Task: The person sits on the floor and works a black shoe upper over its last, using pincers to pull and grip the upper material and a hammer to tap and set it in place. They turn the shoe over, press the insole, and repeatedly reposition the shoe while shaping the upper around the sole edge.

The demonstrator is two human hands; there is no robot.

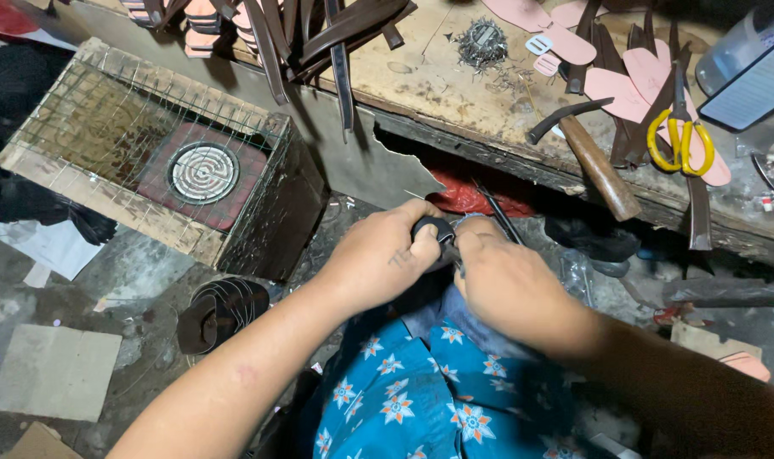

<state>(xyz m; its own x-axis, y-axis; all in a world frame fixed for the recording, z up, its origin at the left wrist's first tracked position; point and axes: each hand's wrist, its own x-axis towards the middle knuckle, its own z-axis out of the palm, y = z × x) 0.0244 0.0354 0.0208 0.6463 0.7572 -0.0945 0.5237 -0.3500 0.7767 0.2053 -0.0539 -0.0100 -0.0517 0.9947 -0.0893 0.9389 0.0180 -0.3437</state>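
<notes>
Small shoemaking workshop, worn wooden worktop (pixel 455 93) strewn with pink insoles (pixel 625 89), dark leather straps (pixel 340 51), hammer (pixel 595 161), yellow-handled scissors (pixel 680 136), pile of nails (pixel 482 42)

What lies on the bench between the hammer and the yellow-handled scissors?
In the head view, dark brown straps and a pink sole piece lie between the hammer and the scissors, on the wooden bench.

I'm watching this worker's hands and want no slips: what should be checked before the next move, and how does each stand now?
1. Left hand has a firm grip on the dark strap piece: ok.
2. Right hand closed on the same piece: ok.
3. What the right hand's fingers pinch: cannot tell.
4. Hammer resting on the workbench, within reach: ok.
5. Yellow-handled scissors lying shut, blades away from the hands: ok.
</notes>
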